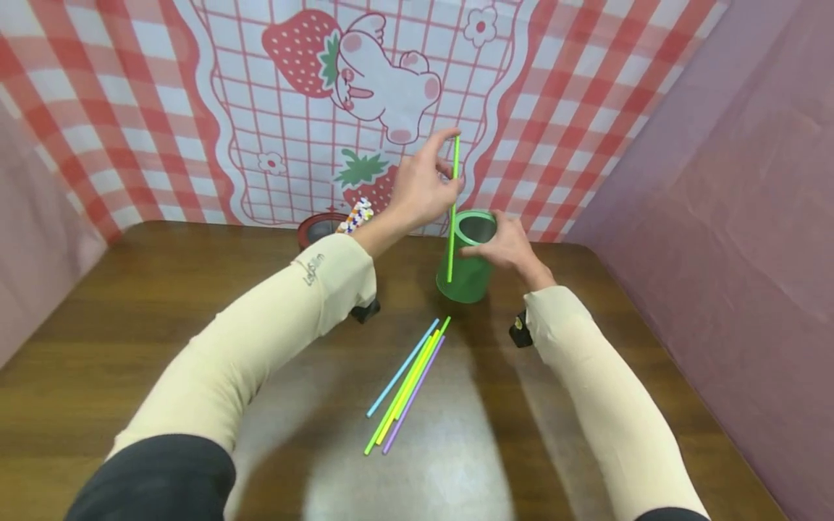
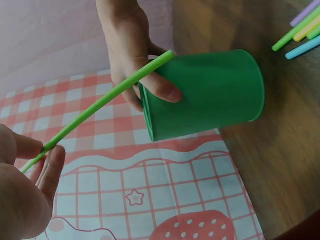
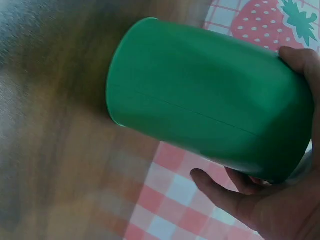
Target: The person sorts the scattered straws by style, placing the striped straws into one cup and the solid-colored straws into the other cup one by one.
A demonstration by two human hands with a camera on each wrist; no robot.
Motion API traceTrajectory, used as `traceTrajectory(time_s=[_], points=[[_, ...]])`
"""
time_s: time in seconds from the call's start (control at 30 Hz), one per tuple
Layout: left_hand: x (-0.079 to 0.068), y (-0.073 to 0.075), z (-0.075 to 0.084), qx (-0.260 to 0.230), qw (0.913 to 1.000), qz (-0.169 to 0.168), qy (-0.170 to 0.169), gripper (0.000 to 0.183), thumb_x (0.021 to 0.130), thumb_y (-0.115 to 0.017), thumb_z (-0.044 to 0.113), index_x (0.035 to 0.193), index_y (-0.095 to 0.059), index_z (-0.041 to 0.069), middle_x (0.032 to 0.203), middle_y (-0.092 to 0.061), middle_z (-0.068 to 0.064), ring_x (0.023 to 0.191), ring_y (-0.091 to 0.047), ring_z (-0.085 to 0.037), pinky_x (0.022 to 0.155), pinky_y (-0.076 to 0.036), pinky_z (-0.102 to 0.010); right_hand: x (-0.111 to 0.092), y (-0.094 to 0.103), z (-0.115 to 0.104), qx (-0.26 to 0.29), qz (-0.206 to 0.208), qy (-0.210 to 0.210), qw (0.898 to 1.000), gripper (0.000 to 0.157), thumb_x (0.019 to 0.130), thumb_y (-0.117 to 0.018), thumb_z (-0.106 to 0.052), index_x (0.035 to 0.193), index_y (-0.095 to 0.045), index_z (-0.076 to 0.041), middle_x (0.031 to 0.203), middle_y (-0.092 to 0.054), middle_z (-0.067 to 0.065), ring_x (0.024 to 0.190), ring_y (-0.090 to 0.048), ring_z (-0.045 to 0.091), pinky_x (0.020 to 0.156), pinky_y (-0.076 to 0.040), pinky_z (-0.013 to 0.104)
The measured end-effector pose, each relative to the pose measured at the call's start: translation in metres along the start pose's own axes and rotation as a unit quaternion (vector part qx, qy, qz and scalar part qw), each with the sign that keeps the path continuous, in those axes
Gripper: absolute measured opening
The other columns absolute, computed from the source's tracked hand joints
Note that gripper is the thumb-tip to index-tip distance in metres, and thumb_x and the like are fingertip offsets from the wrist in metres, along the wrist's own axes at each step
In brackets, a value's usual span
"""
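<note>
A light green straw point(image 1: 453, 210) hangs nearly upright from my left hand point(image 1: 423, 181), pinched between thumb and fingers near its upper part. In the head view its lower end overlaps the side of a green can point(image 1: 465, 278). My right hand point(image 1: 508, 244) grips that can near its open top, thumb on the side facing the left hand. From the right wrist, the can point(image 3: 200, 100) shows its smooth wall, with the right hand point(image 3: 285, 205) around the rim end. In the left wrist view the straw point(image 2: 107, 97) slants across to the can's rim and the right thumb.
Several loose straws lie together on the wooden table point(image 1: 195, 362): a blue straw point(image 1: 402, 367), a purple straw point(image 1: 414, 394), and yellow and green ones. Behind the left forearm stands a red can point(image 1: 313, 226), with patterned straws point(image 1: 357, 215) beside the wrist. A checked cloth point(image 1: 547, 108) hangs behind.
</note>
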State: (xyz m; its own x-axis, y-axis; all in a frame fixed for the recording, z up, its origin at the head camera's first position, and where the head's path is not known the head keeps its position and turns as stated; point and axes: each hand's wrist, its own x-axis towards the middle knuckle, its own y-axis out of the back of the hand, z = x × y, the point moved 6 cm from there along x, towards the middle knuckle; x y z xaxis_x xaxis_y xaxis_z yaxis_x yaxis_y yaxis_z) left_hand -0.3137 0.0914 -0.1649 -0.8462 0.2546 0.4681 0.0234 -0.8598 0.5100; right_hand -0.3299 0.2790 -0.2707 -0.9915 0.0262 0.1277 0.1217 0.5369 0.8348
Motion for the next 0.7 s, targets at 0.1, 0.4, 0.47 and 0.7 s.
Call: traceTrajectory(time_s=[0.1,0.4,0.47,0.7], points=[[0.005,0.002,0.003,-0.024,0.9992,0.03,-0.006,0.068,0.085,-0.069,0.009,0.145,-0.04,0.025,0.093,-0.068,-0.002,0.07,-0.061,-0.015,0.063,-0.049,-0.023,0.002,0.001,-0.003,-0.014,-0.018,-0.004,1.0,0.099,0.071,-0.08,-0.046,0.144,-0.031,-0.001,0.132,-0.038,0.024,0.114,-0.041,0.034,0.096,-0.041,0.052],[0.01,0.007,0.0,-0.065,0.9928,0.1,-0.008,0.063,0.089,-0.065,0.008,0.144,-0.039,0.025,0.098,-0.068,-0.004,0.07,-0.063,-0.012,0.061,-0.05,-0.024,0.006,-0.008,-0.018,-0.032,-0.018,0.05,0.998,0.076,0.073,-0.074,-0.055,0.12,-0.048,-0.002,0.11,-0.053,0.015,0.095,-0.052,0.028,0.08,-0.049,0.042],[0.012,0.008,0.0,-0.075,0.9904,0.115,-0.013,0.062,0.089,-0.064,0.007,0.143,-0.039,0.025,0.098,-0.068,-0.005,0.072,-0.064,-0.013,0.062,-0.051,-0.024,0.006,-0.007,-0.022,-0.042,-0.024,0.056,0.997,0.071,0.072,-0.075,-0.048,0.117,-0.048,0.0,0.102,-0.056,0.014,0.088,-0.055,0.028,0.075,-0.05,0.041],[0.017,0.012,-0.001,-0.123,0.9791,0.162,-0.006,0.057,0.09,-0.064,0.005,0.141,-0.043,0.022,0.096,-0.069,-0.007,0.075,-0.066,-0.013,0.063,-0.053,-0.022,0.003,-0.006,-0.031,-0.067,-0.06,0.046,0.995,0.076,0.068,-0.078,-0.04,0.124,-0.045,0.0,0.112,-0.052,0.018,0.096,-0.052,0.03,0.079,-0.05,0.043]])
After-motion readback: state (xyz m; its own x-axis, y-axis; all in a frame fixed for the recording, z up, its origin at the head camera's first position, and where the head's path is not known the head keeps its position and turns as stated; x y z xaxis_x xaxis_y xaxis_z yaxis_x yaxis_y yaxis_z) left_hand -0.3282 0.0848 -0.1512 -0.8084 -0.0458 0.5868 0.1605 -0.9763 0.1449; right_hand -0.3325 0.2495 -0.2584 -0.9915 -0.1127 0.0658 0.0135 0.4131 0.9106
